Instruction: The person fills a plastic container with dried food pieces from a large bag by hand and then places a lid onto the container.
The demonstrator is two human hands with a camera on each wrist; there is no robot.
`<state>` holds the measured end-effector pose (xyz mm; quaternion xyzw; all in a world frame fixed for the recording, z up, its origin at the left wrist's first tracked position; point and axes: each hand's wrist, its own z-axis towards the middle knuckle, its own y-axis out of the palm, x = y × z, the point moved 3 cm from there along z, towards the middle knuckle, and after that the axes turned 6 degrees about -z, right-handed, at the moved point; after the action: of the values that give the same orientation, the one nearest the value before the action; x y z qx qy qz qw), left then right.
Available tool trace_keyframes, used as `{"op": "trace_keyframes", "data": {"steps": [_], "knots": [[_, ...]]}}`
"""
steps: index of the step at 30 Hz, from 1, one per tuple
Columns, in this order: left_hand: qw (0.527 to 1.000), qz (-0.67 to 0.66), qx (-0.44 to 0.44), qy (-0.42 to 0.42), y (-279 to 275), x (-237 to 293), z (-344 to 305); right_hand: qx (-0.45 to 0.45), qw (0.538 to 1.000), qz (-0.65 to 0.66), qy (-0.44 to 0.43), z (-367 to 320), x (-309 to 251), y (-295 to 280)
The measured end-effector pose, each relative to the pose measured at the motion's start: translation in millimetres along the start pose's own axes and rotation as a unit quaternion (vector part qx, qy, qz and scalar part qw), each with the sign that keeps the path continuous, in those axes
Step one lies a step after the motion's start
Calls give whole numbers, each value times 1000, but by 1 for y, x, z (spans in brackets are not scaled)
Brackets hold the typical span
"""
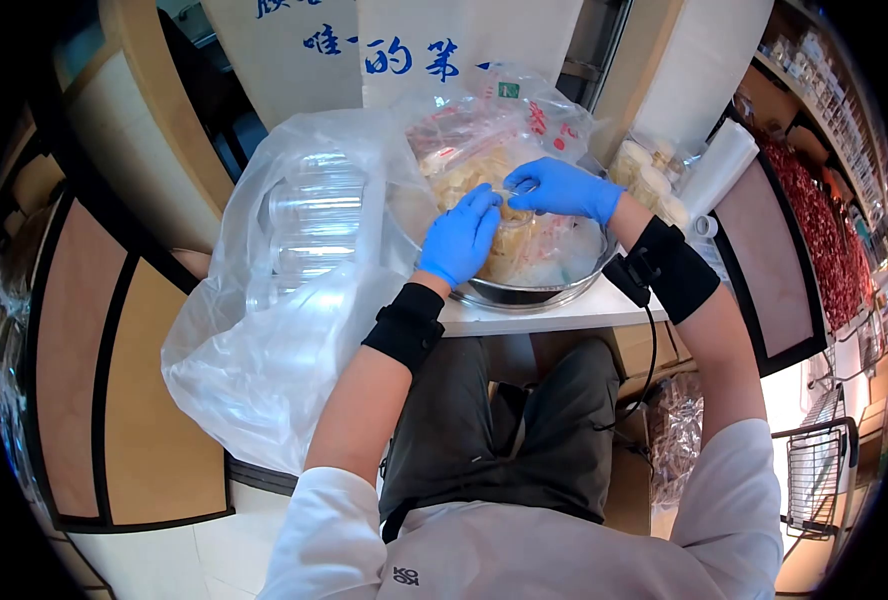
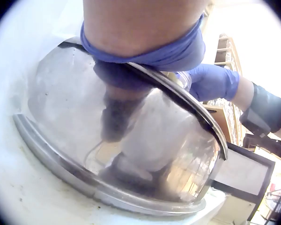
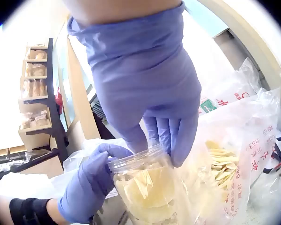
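A clear plastic jar (image 3: 147,190) holding pale yellow slices stands tilted over a large steel bowl (image 2: 145,140). My blue-gloved left hand (image 1: 461,238) grips the jar from the left, its fingers near the threaded rim in the right wrist view. From the other side my gloved right hand (image 1: 564,190) reaches down, with thumb and fingers (image 3: 178,140) bent at the jar's mouth. I cannot tell whether the right fingertips pinch a slice. A clear bag with red print (image 3: 248,140), full of similar slices (image 3: 222,164), lies in the bowl beside the jar.
Left of the bowl, a big translucent plastic bag (image 1: 234,330) holds rows of clear jars (image 1: 314,220). To the right are bagged pale round items (image 1: 649,180) and a white roll (image 1: 714,165). The white tabletop's edge (image 1: 504,325) runs close to my knees.
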<state>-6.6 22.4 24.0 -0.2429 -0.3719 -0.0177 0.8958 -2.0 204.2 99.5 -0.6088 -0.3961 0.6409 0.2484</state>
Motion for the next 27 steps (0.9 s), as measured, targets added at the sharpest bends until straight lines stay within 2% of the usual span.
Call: {"op": "trace_keyframes", "data": {"steps": [3,6,14,22,24,27], "knots": [[996,80,-40,-4,-5,21,1,-11,1000,-25,-3,2,-2,-3],[991,110,-75,-23,-1,20,2,-30,999,-21,19,2,-7,-3],[994,99,-52,-19,1,15,4,-37,997,50,50,2,2,10],[995,93,-32,-9,0,15,2,-24,998,13,53,10,9,16],[993,52,-50,-97,-3,18,2,0,999,-15,32,8,7,17],[995,42,-60,-70,-6,25,3,34,997,-72,11,5,1,19]]}}
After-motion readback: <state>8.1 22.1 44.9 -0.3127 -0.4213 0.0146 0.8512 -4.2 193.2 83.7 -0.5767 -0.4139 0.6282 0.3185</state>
